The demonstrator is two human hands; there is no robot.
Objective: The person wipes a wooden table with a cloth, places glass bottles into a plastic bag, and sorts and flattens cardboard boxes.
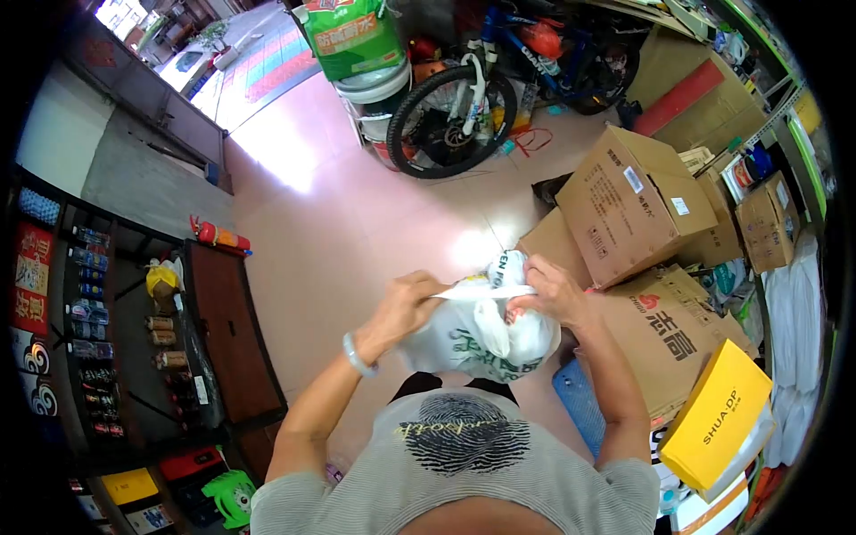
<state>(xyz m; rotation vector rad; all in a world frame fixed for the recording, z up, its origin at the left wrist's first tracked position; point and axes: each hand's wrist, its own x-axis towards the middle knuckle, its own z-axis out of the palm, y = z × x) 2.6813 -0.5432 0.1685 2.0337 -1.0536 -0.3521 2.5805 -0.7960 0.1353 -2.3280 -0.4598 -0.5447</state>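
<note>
Left hand: bare, in the head view, the left hand (408, 303) is closed, its fingers and thumb pinching one end of a taut white plastic strip (486, 292); a pale, smooth bracelet (358, 357) circles the wrist.
Right hand: the right hand (555, 290) is bare and closed too, with bunched plastic and the other end of the strip held between thumb and fingers.
Bag: a translucent white plastic bag with green printed characters (473, 343) hangs below and between both hands, above the pink tiled floor (339, 232) and just in front of the person's body; its contents are too veiled to name.
Shirt: a grey short-sleeved shirt with a black fingerprint graphic (464, 455) is at the bottom of the view.
Cartons: to the right, a large brown cardboard box with two white labels (624, 205) sits beyond a brown cardboard piece with a red logo and large dark characters (660, 334).
Yellow box: a flat yellow box lettered "SHUA·DP" (718, 415) lies tilted at the lower right.
Blue panel: part of a blue textured panel (580, 397) shows beside the right forearm.
Bicycle: a blue bicycle with a white fork (544, 58) stands at the top, its front wheel beside a white bucket (379, 89) that has a green and white bag (350, 40) on it.
Left side: a red fire extinguisher (220, 234) is next to a black shelf unit (134, 312) holding cans and bottles.
</note>
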